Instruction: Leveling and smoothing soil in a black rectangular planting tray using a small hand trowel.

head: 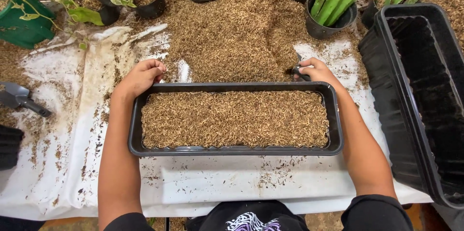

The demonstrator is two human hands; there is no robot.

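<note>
Resting at far corners of black tray [333, 129], both hands. Left hand [142, 76] at far left corner, fingers curled shut, nothing visibly held. Right hand [316, 70] at far right corner, fingers closed on small dark tool [300, 70]. Tray mid-counter, filled level with brown husk [234, 119]. Loose husk pile [232, 33] just beyond. Empty black planter [420, 91] at right. Grey trowel [19, 96] far left on white sheet [72, 163].
</note>
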